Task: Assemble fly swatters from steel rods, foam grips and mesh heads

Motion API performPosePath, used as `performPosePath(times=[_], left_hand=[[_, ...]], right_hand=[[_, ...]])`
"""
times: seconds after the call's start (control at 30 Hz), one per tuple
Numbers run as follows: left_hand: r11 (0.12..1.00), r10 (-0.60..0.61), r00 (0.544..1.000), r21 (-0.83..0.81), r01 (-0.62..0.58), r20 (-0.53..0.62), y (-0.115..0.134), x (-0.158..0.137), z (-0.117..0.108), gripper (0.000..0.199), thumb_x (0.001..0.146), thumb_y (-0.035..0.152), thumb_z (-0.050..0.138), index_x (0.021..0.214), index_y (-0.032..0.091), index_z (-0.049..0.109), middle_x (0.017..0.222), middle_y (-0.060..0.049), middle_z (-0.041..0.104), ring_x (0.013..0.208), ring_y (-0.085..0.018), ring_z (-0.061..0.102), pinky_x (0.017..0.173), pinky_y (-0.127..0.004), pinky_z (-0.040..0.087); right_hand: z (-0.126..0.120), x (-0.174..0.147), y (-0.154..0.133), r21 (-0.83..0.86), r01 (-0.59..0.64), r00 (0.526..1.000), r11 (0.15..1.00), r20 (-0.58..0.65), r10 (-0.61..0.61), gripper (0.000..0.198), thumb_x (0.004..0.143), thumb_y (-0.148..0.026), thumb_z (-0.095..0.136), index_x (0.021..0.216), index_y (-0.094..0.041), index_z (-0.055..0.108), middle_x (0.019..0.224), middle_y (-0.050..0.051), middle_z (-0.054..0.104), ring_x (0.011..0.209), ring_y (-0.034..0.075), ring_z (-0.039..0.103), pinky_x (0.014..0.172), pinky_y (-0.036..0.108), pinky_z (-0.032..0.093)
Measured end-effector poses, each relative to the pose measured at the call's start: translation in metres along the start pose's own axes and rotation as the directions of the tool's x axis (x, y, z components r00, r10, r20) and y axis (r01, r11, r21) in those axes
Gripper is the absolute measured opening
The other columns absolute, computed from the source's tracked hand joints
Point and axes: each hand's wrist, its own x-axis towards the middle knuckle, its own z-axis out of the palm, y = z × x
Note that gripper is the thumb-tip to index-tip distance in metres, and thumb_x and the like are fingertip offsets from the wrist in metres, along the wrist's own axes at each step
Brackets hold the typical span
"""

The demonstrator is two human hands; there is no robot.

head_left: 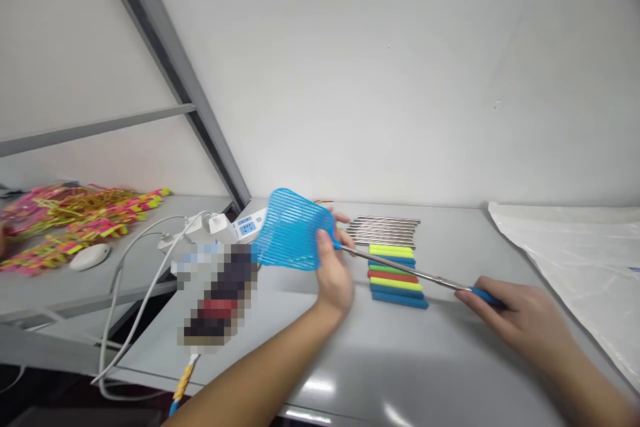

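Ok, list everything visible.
Swatter: one, blue and silver, centre.
Tubes: about seven, multicoloured, centre right.
Rods: several, silver, behind tubes.
Power strip: one, white, behind swatter.
Pixelated item: one, dark, left.
Cables: several, white, left.
Cord: one, yellow and blue, bottom left.
Rounded object: one, white, left.
Pile: one, multicoloured, far left.
Plastic sheet: one, whitish, right.
Frame: one, grey, left.
Table: one, grey, beneath tubes.
Wall: one, white, behind.
Left hand: one, at swatter head.
Right hand: one, on swatter handle.

Dark-and-red blocky item point(220, 300): was pixelated, unreadable
Blue tubular grip point(487, 297): was partly hidden by right hand point(520, 317)
White plastic sheet point(575, 267): was cut by right edge
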Motion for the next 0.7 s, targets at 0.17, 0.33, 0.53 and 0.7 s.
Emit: performPosePath(times=[0.17,0.33,0.53,0.7], left_hand=[[0.997,-0.076,0.997,-0.014,0.077,0.017,-0.003,-0.014,0.008,0.037,0.099,0.048,0.024,0.116,0.026,0.049,0.097,-0.003,0.058,0.054,-0.008,0.045,0.053,-0.023,0.041],[0.985,-0.168,0.967,0.001,0.171,0.191,-0.001,-0.041,0.018,0.038,0.098,0.047,0.026,0.115,0.023,0.050,0.100,-0.006,0.064,0.061,-0.010,0.049,0.068,-0.028,0.047],[0.975,-0.207,0.933,-0.016,0.222,0.294,0.001,-0.058,0.025,0.043,0.098,0.048,0.021,0.117,0.022,0.050,0.106,-0.009,0.065,0.070,-0.015,0.054,0.074,-0.034,0.049],[0.957,-0.291,0.930,0.072,0.282,0.224,-0.009,-0.040,0.013,0.051,0.095,0.057,0.024,0.111,0.022,0.056,0.107,-0.011,0.063,0.076,-0.018,0.058,0.082,-0.037,0.048]], right_hand=[[0.008,-0.002,-0.010,-0.057,0.100,0.995,0.993,-0.016,-0.101,0.046,0.091,-0.055,0.044,0.060,-0.021,0.039,0.045,-0.006,0.037,0.040,0.010,0.036,0.046,0.024,0.026],[0.017,-0.001,-0.050,0.050,0.117,0.991,0.992,-0.063,-0.114,0.045,0.093,-0.053,0.041,0.060,-0.022,0.041,0.043,-0.005,0.042,0.038,0.011,0.044,0.045,0.024,0.028],[0.022,0.008,-0.097,0.353,0.017,0.987,0.935,0.146,-0.074,0.040,0.096,-0.049,0.035,0.074,-0.023,0.055,0.054,-0.002,0.060,0.046,0.015,0.055,0.047,0.024,0.036],[0.014,0.019,-0.099,0.446,-0.149,0.944,0.883,0.331,-0.008,0.037,0.095,-0.052,0.034,0.080,-0.025,0.055,0.062,0.001,0.064,0.052,0.018,0.058,0.051,0.026,0.042]])
